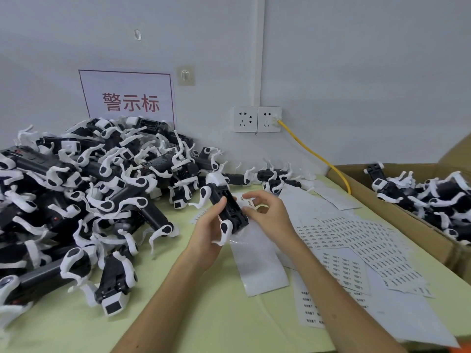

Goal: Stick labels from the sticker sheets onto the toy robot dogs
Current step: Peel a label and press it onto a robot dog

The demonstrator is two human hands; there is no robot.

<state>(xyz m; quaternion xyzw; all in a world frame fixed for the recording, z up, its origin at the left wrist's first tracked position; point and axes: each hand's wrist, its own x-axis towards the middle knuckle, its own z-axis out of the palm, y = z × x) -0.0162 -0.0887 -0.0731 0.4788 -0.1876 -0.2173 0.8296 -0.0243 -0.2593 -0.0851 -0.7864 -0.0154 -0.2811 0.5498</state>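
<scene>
Bare table (193,314) near; dog pile (76,200) blocks left, cardboard box (397,197) right.

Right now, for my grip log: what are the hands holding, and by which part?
The left hand grips a toy robot dog around the middle of its black body. The right hand is beside that body; whether it pinches a label cannot be told.

Even, soft bright light; faint shadows; wide-angle bending at edges.

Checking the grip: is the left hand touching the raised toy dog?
Touching. Head view: the left hand grips the toy dog, thumb across its black body.
</scene>
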